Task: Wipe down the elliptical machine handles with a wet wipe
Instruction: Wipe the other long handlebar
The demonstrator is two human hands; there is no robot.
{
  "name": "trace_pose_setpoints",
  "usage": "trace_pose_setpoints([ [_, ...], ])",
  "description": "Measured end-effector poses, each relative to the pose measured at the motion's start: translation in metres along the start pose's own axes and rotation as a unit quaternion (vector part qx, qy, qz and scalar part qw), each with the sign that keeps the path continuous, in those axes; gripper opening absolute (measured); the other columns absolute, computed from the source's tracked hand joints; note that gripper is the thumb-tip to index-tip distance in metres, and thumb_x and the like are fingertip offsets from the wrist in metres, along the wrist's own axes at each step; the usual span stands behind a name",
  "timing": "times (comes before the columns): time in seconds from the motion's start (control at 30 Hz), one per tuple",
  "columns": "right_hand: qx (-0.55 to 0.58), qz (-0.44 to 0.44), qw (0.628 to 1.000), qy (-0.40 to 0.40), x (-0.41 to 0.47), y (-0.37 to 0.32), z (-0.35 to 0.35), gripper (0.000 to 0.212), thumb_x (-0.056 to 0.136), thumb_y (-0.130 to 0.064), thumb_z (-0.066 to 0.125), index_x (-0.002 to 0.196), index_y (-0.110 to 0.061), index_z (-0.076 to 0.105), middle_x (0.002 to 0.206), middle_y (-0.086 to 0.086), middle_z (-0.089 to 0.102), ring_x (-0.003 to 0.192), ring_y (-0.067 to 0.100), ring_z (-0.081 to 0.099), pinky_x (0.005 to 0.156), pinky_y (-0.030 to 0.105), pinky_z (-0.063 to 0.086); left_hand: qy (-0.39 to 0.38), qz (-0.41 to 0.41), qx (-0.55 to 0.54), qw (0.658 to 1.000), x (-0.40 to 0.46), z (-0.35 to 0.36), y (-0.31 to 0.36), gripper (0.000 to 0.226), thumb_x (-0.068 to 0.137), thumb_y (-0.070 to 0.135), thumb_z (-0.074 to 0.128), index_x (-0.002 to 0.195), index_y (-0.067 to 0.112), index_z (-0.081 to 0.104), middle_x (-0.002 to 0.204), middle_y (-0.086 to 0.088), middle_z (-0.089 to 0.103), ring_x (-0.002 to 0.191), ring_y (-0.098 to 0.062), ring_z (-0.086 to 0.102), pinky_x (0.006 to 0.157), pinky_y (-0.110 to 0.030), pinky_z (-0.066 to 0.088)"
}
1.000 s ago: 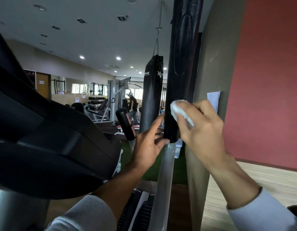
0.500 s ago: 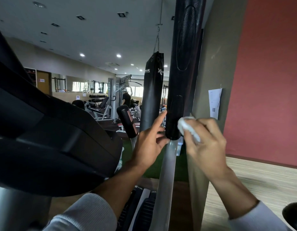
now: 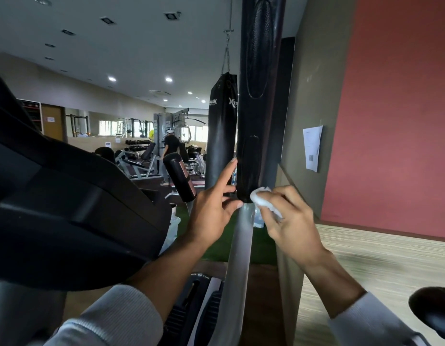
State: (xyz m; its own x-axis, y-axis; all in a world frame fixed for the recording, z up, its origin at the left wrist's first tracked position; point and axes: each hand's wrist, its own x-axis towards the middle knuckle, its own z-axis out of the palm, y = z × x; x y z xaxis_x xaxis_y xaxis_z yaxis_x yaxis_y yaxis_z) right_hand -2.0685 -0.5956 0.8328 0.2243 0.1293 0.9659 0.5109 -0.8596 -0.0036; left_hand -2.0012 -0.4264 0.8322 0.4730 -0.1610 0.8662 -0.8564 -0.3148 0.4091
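A soft, limp white wipe (image 3: 265,202), bunched in the right hand's (image 3: 291,221) closed fingers, presses the bottom end of the upright black foam handle (image 3: 256,116). It likely needs a firm pinch. The left hand (image 3: 212,208), fingers spread, steadies the handle's other side above the grey post (image 3: 237,258).

I am looking into a gym: a black punching bag (image 3: 222,131) hangs on a chain from the ceiling, a cable weight machine (image 3: 175,126) and racks of dumbbells (image 3: 137,145) stand along the far wall, benches (image 3: 139,163) sit nearby, and recessed ceiling lights (image 3: 168,79) shine overhead.
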Motion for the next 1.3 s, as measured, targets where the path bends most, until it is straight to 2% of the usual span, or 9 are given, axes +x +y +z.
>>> trace_pose_setpoints([
  [0.17, 0.006, 0.016, 0.997, 0.073, 0.023, -0.015, -0.010, 0.020, 0.085, -0.005, 0.068, 0.104, -0.009, 0.074, 0.095, 0.010, 0.059, 0.082, 0.015, 0.059, 0.079, 0.008, 0.043, -0.007, -0.015, 0.031, 0.999, -0.001, 0.002, 0.002, 0.104, 0.082, 0.012, 0.075, 0.145, 0.057, 0.007, 0.112, 0.003, 0.069, 0.092, -0.008, 0.069, 0.088, -0.035, 0.057],
  [0.33, -0.035, 0.011, 0.997, -0.072, 0.000, -0.010, 0.016, 0.036, 0.077, -0.002, 0.071, 0.108, -0.020, 0.072, 0.098, 0.003, 0.058, 0.074, 0.016, 0.062, 0.072, 0.024, 0.056, -0.001, 0.004, 0.062, 0.998, -0.002, -0.001, 0.002, 0.101, 0.083, 0.006, 0.073, 0.148, 0.053, 0.011, 0.113, 0.003, 0.070, 0.089, -0.009, 0.069, 0.086, -0.036, 0.057],
  [0.5, -0.018, 0.051, 0.999, -0.005, -0.002, -0.015, 0.007, 0.031, 0.077, -0.001, 0.074, 0.105, -0.016, 0.074, 0.095, 0.004, 0.060, 0.079, 0.011, 0.061, 0.081, 0.003, 0.038, 0.067, 0.051, 0.070, 0.994, 0.001, -0.008, 0.002, 0.070, 0.092, 0.004, 0.060, 0.147, 0.037, 0.034, 0.110, 0.002, 0.071, 0.097, -0.008, 0.067, 0.088, -0.031, 0.057],
  [0.6, 0.008, 0.009, 0.997, 0.070, 0.017, -0.032, -0.004, 0.024, 0.082, -0.001, 0.070, 0.104, -0.011, 0.074, 0.095, 0.009, 0.060, 0.083, 0.013, 0.060, 0.083, 0.003, 0.040, 0.148, -0.032, -0.041, 0.988, 0.011, -0.010, 0.021, 0.049, 0.096, 0.029, 0.058, 0.143, 0.031, 0.043, 0.103, 0.005, 0.071, 0.088, -0.005, 0.068, 0.078, -0.019, 0.055],
  [0.7, -0.027, -0.029, 0.998, 0.044, 0.032, -0.037, 0.001, 0.027, 0.082, -0.004, 0.070, 0.108, -0.012, 0.072, 0.095, 0.010, 0.060, 0.081, 0.019, 0.062, 0.072, 0.022, 0.053, 0.216, -0.078, -0.168, 0.959, 0.032, -0.017, 0.044, 0.052, 0.091, 0.043, 0.061, 0.139, 0.033, 0.044, 0.092, -0.003, 0.071, 0.087, -0.016, 0.068, 0.080, -0.030, 0.057],
  [0.87, -0.106, -0.036, 0.992, -0.060, 0.012, -0.020, 0.020, 0.042, 0.073, -0.003, 0.074, 0.113, -0.015, 0.068, 0.091, 0.010, 0.055, 0.071, 0.028, 0.060, 0.048, 0.037, 0.054, 0.137, -0.020, -0.187, 0.972, 0.049, -0.030, 0.065, 0.068, 0.083, 0.028, 0.075, 0.142, 0.036, 0.042, 0.111, 0.012, 0.067, 0.099, -0.001, 0.067, 0.085, -0.026, 0.057],
  [1.03, -0.057, 0.000, 0.995, -0.083, 0.011, -0.014, 0.015, 0.034, 0.079, -0.010, 0.071, 0.111, -0.022, 0.070, 0.094, 0.004, 0.056, 0.072, 0.025, 0.063, 0.059, 0.039, 0.057, 0.102, 0.028, -0.129, 0.986, 0.043, -0.030, 0.063, 0.068, 0.085, 0.013, 0.073, 0.142, 0.030, 0.041, 0.127, -0.009, 0.063, 0.113, -0.010, 0.064, 0.093, -0.015, 0.050],
  [1.2, -0.049, -0.005, 0.999, 0.004, 0.021, -0.027, 0.002, 0.028, 0.084, -0.012, 0.065, 0.111, -0.018, 0.072, 0.095, 0.004, 0.058, 0.074, 0.016, 0.061, 0.068, 0.025, 0.055, 0.109, 0.024, -0.097, 0.989, 0.045, -0.029, 0.060, 0.069, 0.083, 0.013, 0.075, 0.142, 0.028, 0.044, 0.125, -0.009, 0.065, 0.106, -0.006, 0.066, 0.087, -0.011, 0.050],
  [1.3, -0.088, -0.005, 0.992, -0.086, 0.017, -0.029, 0.010, 0.034, 0.079, -0.007, 0.071, 0.110, -0.020, 0.070, 0.095, 0.005, 0.055, 0.072, 0.024, 0.061, 0.059, 0.035, 0.057, 0.112, 0.027, -0.097, 0.989, 0.045, -0.028, 0.061, 0.068, 0.082, 0.013, 0.075, 0.142, 0.027, 0.045, 0.123, -0.010, 0.066, 0.106, -0.006, 0.066, 0.089, -0.012, 0.050],
])
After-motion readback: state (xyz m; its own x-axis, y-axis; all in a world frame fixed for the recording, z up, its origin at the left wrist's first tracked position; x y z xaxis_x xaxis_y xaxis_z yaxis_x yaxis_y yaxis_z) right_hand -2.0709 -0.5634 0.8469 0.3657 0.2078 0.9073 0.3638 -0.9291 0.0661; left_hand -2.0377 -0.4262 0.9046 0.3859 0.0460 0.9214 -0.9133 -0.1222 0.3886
